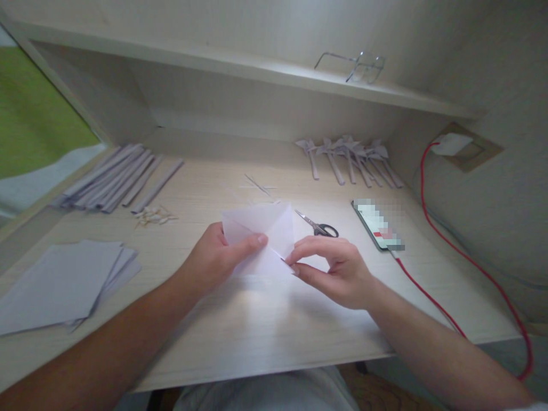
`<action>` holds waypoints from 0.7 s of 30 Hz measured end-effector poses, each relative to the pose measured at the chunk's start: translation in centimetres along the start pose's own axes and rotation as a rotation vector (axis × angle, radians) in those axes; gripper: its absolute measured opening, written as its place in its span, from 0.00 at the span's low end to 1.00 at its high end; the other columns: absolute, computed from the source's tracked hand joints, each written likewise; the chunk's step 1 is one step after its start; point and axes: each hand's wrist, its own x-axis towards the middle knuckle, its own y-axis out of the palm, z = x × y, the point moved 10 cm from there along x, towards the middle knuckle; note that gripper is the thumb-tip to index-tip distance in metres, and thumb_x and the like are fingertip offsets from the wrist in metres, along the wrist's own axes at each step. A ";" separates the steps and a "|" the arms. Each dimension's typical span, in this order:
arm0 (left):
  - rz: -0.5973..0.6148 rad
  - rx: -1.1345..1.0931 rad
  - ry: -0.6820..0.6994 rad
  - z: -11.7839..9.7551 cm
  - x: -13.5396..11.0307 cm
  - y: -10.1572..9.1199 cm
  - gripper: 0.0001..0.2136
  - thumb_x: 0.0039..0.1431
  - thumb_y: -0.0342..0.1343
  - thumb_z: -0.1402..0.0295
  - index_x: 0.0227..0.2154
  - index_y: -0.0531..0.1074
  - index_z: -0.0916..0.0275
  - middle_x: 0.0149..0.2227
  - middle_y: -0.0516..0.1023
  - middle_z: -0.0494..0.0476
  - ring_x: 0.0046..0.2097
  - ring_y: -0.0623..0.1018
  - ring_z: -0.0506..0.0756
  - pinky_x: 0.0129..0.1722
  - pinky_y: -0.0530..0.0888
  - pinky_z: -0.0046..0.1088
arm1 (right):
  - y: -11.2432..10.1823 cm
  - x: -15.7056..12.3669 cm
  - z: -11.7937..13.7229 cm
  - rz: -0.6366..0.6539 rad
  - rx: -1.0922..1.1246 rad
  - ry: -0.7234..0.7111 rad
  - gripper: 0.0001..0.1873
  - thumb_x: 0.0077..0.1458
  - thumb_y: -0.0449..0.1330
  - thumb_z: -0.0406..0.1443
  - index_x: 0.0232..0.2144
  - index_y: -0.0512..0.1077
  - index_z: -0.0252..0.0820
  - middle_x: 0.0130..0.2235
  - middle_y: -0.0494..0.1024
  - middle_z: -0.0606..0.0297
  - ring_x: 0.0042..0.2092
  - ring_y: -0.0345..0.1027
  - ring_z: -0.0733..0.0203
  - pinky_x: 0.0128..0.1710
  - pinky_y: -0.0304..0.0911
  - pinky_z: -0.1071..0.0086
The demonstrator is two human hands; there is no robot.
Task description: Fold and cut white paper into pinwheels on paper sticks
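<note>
Left hand (214, 254) grips a creased white paper sheet (279, 227), thumb on its face; right hand (340, 274) pinches its lower right corner. Sheet is held over the desk (205, 342), black-handled scissors (317, 227) lying just beyond the right hand.

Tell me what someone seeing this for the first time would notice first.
Probably the bright white paper in the middle, held by the left hand while the right hand pinches its edge. Next might come the vivid red cable curving down from the wall at the right, and the cluster of paper pinwheels at the back right of the desk.
</note>
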 end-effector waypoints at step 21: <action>-0.086 -0.046 0.031 -0.1 -0.3 -0.3 0.11 0.51 0.67 0.60 0.34 0.80 0.61 0.35 0.85 0.56 0.33 0.80 0.58 0.30 0.74 0.28 | -0.6 -0.9 -3.2 -0.198 0.255 0.242 0.03 0.57 0.68 0.33 0.35 0.78 0.41 0.33 0.82 0.63 0.35 0.78 0.60 0.38 0.74 0.65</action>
